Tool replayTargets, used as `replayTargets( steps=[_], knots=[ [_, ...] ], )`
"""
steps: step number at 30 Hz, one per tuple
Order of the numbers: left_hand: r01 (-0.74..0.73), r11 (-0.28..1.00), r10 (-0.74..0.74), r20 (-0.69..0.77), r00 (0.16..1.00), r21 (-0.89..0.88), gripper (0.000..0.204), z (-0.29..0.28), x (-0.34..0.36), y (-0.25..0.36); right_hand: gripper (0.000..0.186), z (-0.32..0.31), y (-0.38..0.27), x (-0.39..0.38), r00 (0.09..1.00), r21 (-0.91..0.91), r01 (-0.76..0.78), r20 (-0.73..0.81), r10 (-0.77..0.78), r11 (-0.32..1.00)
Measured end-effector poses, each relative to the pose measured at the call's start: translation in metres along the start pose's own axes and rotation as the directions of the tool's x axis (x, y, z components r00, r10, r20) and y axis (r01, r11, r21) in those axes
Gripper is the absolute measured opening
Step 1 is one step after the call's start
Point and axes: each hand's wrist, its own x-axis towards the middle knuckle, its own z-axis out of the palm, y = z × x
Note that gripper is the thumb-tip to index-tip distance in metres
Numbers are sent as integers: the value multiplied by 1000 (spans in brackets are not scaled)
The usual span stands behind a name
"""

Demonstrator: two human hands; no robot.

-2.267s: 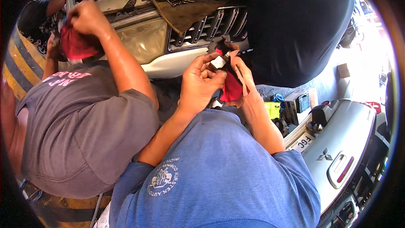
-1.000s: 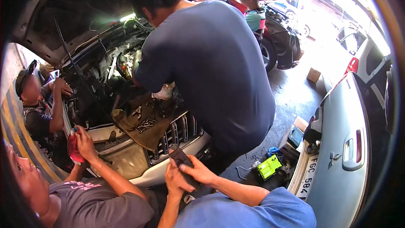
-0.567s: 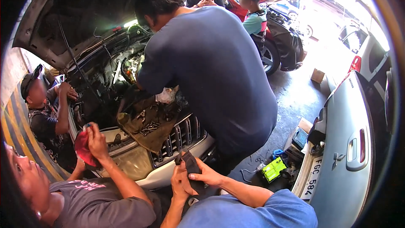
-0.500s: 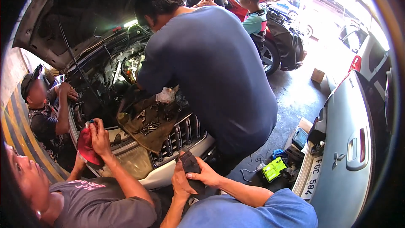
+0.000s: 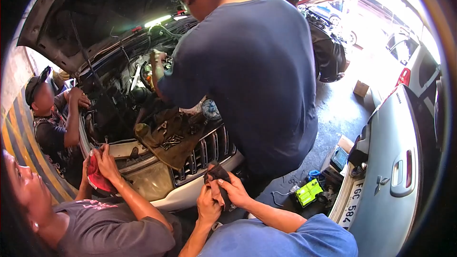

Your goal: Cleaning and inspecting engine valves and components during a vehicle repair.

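Low in the middle of the head view, both my hands hold a dark, bent sheet (image 5: 219, 172) with a brown side, perhaps sandpaper. My left hand (image 5: 208, 205) is closed round its lower left part. From the right, my right hand (image 5: 234, 191) pinches it, the thumb lying across the dark face. Beyond the sheet is a car's front grille (image 5: 203, 152). A brown cloth (image 5: 159, 145) with several metal parts and tools on it lies over the car's front edge.
A person in a dark shirt (image 5: 252, 76) leans over the engine bay ahead. Close on my left, another person's hands hold a red cloth (image 5: 97, 176). A third person (image 5: 47, 109) stands beside the car. At right are a bright green case (image 5: 308, 192) and a silver vehicle's tailgate (image 5: 395, 162).
The sheet has been bent between my hands, and more of its brown side shows. The person ahead has raised a forearm over the engine. The hands with the red cloth have moved slightly lower.
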Motion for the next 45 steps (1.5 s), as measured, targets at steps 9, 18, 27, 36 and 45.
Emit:
replayTargets(
  steps=[9, 18, 27, 36, 45],
  knots=[
    [124, 969, -140, -61, 988, -214, 54, -11, -14, -23, 42, 19, 3, -6, 996, -309, -48, 58, 69, 950],
    [191, 980, -192, -23, 981, -52, 36, -27, -16, -1, 19, 23, -2, 16, 985, 22, -165, -37, 166, 986],
    [48, 998, -41, 159, 986, -41, 35, -46, 4, -2, 37, -11, -4, 9, 774, 262, -617, 374, 511, 742],
    [317, 845, -181, 327, 927, -430, 77, -38, 0, 6, 48, -19, -22, -1, 885, 410, -427, 371, 281, 806],
    [487, 873, -485, 161, 860, 30, 26, -32, -4, 12, 33, -8, -8, 0, 984, 205, -179, 56, 171, 962]
  ],
)
